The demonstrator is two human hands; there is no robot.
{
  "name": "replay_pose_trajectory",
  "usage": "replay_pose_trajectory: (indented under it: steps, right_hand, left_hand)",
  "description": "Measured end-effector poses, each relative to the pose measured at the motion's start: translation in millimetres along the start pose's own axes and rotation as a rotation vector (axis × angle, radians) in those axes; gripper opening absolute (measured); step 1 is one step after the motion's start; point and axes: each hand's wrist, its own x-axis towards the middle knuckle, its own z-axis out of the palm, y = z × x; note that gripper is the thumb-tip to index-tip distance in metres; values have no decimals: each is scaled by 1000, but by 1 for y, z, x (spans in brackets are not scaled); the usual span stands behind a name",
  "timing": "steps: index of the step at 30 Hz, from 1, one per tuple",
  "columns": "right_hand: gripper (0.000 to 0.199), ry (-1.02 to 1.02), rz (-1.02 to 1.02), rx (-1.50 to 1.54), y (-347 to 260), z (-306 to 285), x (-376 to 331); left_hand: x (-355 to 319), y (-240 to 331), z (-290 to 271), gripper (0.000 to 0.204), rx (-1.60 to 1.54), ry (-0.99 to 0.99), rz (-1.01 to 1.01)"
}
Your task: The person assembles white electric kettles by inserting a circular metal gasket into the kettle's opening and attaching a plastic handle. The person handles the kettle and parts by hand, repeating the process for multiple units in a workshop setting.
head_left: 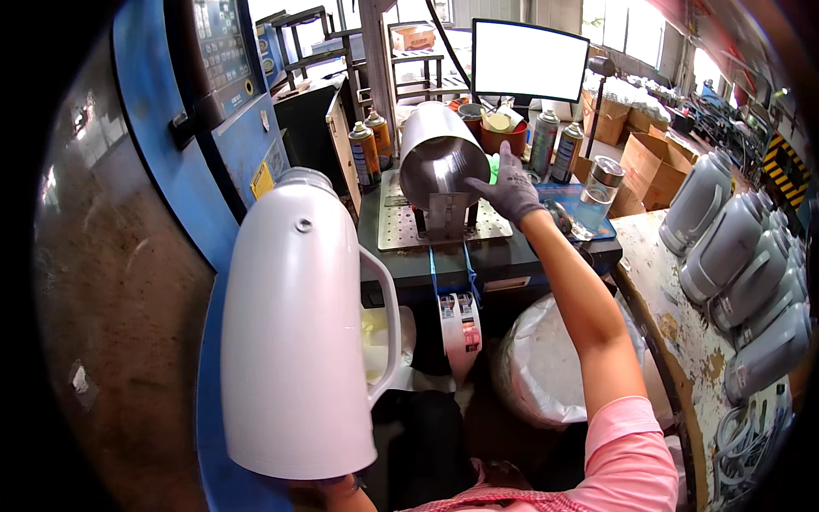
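Note:
A large white jug [294, 341] with a side handle fills the left of the view, close to me and nearly upright. My left hand [339, 485] holds it from below; its fingers are hidden behind the base. On the perforated metal plate [397, 235], a shiny metal cylinder [439, 128] rests tilted, its open end facing me, behind a small upright metal bracket [446, 218]. My right hand [510, 188], in a dark grey glove, is open at the cylinder's right rim, fingers spread upward. Whether its thumb touches the rim, I cannot tell.
Spray cans [364, 154] flank the cylinder, with a glass bottle [599, 192] farther right. Several grey jugs [725, 243] line the right-hand bench [657, 282]. Below stands a bag-lined bin [546, 367]; a roll of labels [461, 333] hangs from blue straps. A blue machine [162, 128] borders the left.

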Motion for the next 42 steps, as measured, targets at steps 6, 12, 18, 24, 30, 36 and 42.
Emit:
replay_pose_trajectory:
  steps: [6,12,18,24,30,36,42]
  right_hand:
    - [94,-650,444,1478,-76,-154,-165]
    - [110,-617,563,1747,-39,-199,-327]
    - [87,-904,374,968,-36,-290,-374]
    - [36,214,975,330,92,-458,-441]
    - [90,-66,1171,-1283,208,-585,-520]
    - [36,125,497,-1208,303,-641,-568]
    - [38,655,682,-49,289,-593,-547]
  left_hand:
    - [-8,33,10,70,232,-375,33]
    - [67,12,36,108,67,-845,389]
    - [41,20,157,108,-181,-966,153]
    - [30,13,164,89,-28,-844,141]
    - [-8,53,153,86,-117,-560,338]
    - [-12,65,168,69,325,-840,931]
    - [-50,61,202,57,319,-1085,1161]
